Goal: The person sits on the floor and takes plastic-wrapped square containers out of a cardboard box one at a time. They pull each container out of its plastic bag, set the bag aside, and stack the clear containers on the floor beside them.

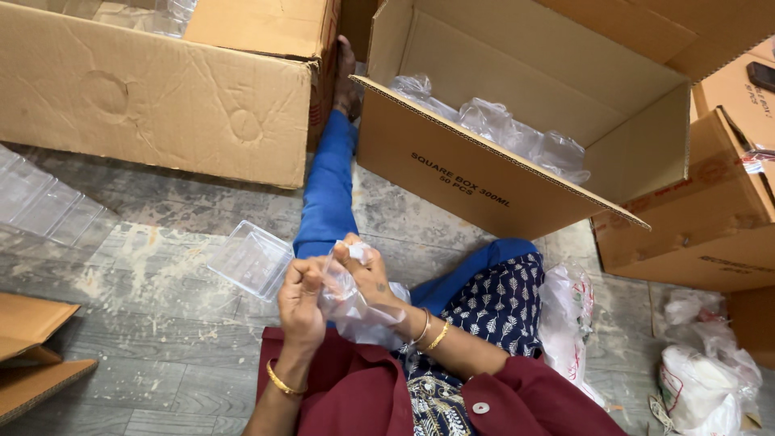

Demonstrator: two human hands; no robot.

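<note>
Over the lap, both hands — left hand and right hand — pinch shut on a thin plastic bag, which looks light, limp and slippery — best held at its top edge.

I can't see past the crumpled clear bag to the palm of the right hand. The far-left carton runs off the top edge, and the clear trays at left are cropped.
</note>
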